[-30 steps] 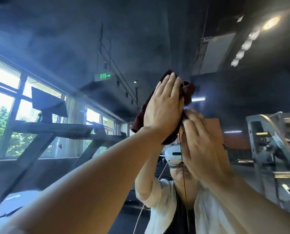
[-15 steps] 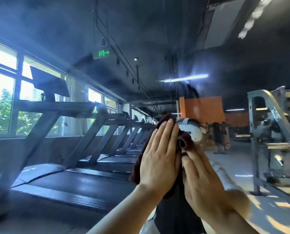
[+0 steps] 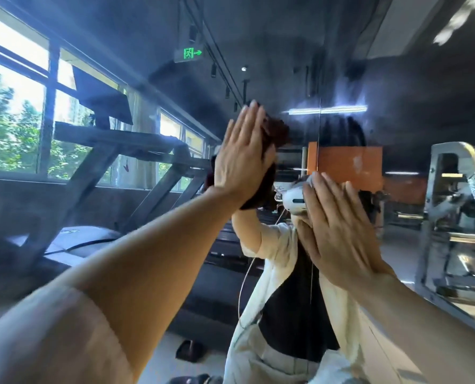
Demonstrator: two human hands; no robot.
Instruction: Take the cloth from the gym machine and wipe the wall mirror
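Since half a second back both hands have shifted: left hand (image 3: 243,156) went up and away from the right, the two no longer side by side; view tilted up too, more ceiling, less floor. Left fingers (image 3: 251,120) straight and together, flat palm pressing the dark red cloth (image 3: 276,131) against the wall mirror (image 3: 341,65); nothing curled round it, cloth just pinned under the palm, bunched edge poking out right of the fingers and below the wrist. Right fingers (image 3: 327,200) also straight, slightly spread, flat on the glass lower and to the right, holding nothing; right hand (image 3: 338,231) apart from the cloth. Both forearms bare, reaching up from the bottom corners.

In the mirror: reflection of the person in a white shirt (image 3: 261,309) over a dark top, white headset (image 3: 294,200) partly hidden behind the right hand, thin cable hanging down the front. Vertical seam in the mirror (image 3: 320,128) runs just right of the cloth. Left side: row of treadmills (image 3: 114,151) under big windows (image 3: 14,106) with trees outside. Green exit sign (image 3: 190,53) overhead, strip light (image 3: 327,109), orange wall (image 3: 347,164) far back. Grey gym machine (image 3: 458,206) at right edge. Dark slippers (image 3: 189,350) on the floor at the bottom, blurry
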